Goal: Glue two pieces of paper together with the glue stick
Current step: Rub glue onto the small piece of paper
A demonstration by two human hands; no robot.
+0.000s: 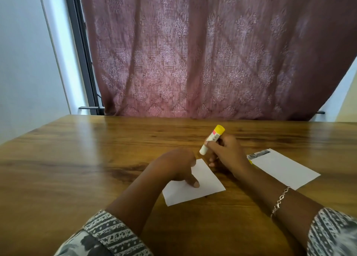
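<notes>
— Hands first: what is the left hand (176, 164) doing?
— It's bent over the small white sheet (207, 178), 1 fingertip pressing it flat on the wooden table (77, 159).
— And the right hand (227, 153)?
— Its fingers are wrapped round the glue stick (212, 138), at 1 o'clock from that sheet. The stick is tilted, yellow end up toward 1 o'clock, white end down toward 7, just beyond the sheet's far corner.
— The 2nd sheet (284, 168)?
— It's flat at 3 o'clock of the 1st, apart from it, with a printed strip on its far edge. A bracelet (280, 201) circles the right wrist, and a pink curtain (193, 52) hangs at 12.
</notes>
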